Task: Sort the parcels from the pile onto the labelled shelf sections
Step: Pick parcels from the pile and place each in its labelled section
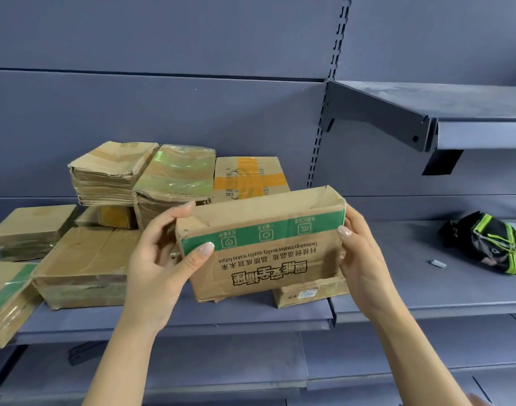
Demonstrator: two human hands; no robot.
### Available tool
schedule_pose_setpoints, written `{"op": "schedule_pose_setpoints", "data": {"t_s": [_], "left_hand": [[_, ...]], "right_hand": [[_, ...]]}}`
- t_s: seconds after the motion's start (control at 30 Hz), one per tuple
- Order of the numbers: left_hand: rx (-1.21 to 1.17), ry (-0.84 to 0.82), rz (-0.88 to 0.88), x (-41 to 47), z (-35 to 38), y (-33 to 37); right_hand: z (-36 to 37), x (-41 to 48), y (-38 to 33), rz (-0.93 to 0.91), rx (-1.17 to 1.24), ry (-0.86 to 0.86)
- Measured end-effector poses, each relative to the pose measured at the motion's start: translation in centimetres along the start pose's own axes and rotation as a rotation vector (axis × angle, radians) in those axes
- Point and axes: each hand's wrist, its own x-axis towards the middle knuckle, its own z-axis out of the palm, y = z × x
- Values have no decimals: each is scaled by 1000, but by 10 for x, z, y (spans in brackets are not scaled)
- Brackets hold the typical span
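Holding the green-banded box point(265, 244) by both ends, you have it raised in front of the middle shelf point(251, 315), with its printed face towards you and the lettering upside down. Your left hand point(160, 259) grips the box's left end. The thumb lies across the green band on the front, and the other fingers point(180, 208) curl round the upper corner at the back. Your right hand point(365, 259) clasps the right end with its thumb pressed on the front edge at the band. The rest of that hand's fingers are hidden behind the box, so you cannot tell how they lie.

Just under the box's lower right corner a small carton point(306, 294) marked X4 sits on the shelf. Whether the box touches it cannot be told. Right behind the box stands an orange-taped carton point(251, 177).

To the left of the box the pile spreads along the shelf:
- a film-wrapped parcel point(174, 171) and a crumpled brown parcel point(110, 174) sit up high
- a large flat carton point(87, 265) lies below them — close beside your left wrist
- another green-striped parcel point(5, 300) is at the far left edge

Well to the right of the box a black pouch point(491, 244) with bright green trim lies on the same level. A small grey object point(437, 263) lies between the pouch and the box. Above and to the right of the box an upper shelf point(470, 104) juts out on its bracket.
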Motion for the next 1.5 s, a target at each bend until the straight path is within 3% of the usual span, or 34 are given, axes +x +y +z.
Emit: {"op": "schedule_pose_setpoints", "data": {"t_s": [0.13,0.27,0.63,0.83,1.1,1.23,1.5], "left_hand": [[35,-39,131,-5,0,-6],[23,-54,150,-6,1,-11],[48,-31,24,-7,-2,-22],[-89,-90,-240,2,6,-11],[-36,-91,-139,8,15,-1],[-111,36,-75,7,17,-6],[-56,123,86,-2,12,-16]], "right_hand": [[0,9,-6,163,-24,-71],[2,14,-9,199,-28,-85],[9,13,-4,-17,16,42],[6,9,0,-125,123,32],[-4,7,4,-255,94,-21],[-7,8,7,-150,26,-51],[-9,5,7,330,3,-124]]}}
